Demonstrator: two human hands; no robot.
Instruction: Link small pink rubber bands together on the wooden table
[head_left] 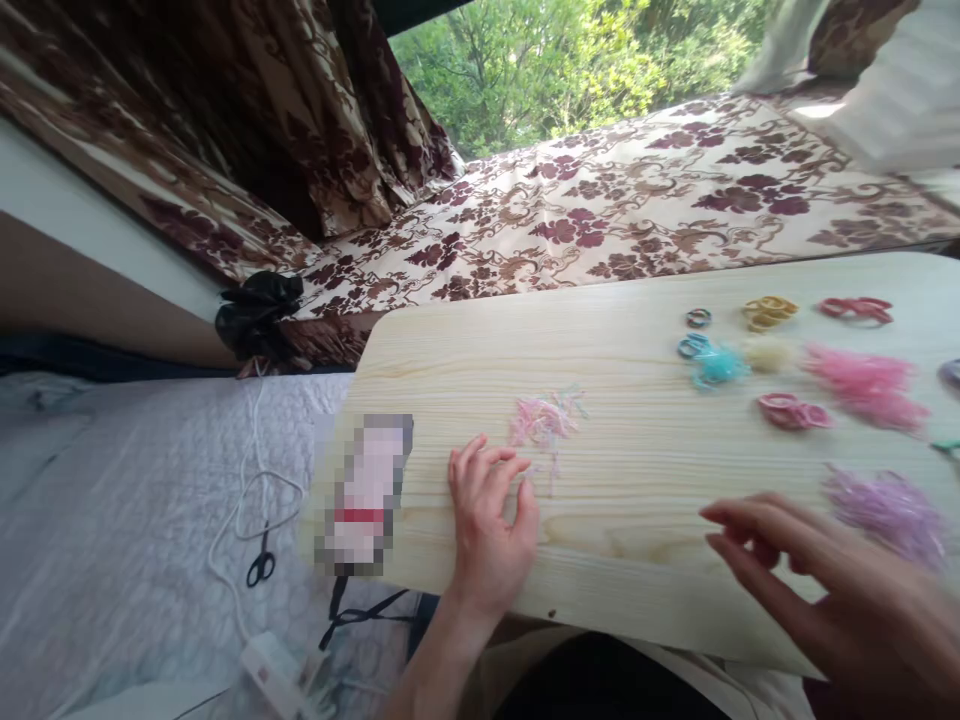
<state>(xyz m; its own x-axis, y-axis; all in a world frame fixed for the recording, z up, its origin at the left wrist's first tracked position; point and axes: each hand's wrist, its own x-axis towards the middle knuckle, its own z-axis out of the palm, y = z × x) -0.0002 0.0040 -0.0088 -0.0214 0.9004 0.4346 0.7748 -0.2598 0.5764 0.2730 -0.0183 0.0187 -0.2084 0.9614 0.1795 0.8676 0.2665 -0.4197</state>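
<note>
My left hand [491, 525] rests on the light wooden table [615, 520] with its fingers loosely spread and nothing in them. Just beyond its fingertips lies a small loose pile of thin pink and whitish elastic bands [544, 420], with a few stray pieces nearer the hand. Over the table's right side, my right hand [817, 585] is slightly blurred. Its thumb and forefinger are a little apart, and I see nothing between them. The lilac pile of thin elastic bands [889, 515] lies just behind it, close to a pink pile [870, 385] and pink hair ties [793, 411].
Yellow hair ties [770, 312], red hair ties [855, 309] and a turquoise pile [720, 367] lie at the far right. A pixelated phone-like object [367, 490] is on the left edge. Scissors [261, 568] and a white power strip [274, 672] lie on the bed.
</note>
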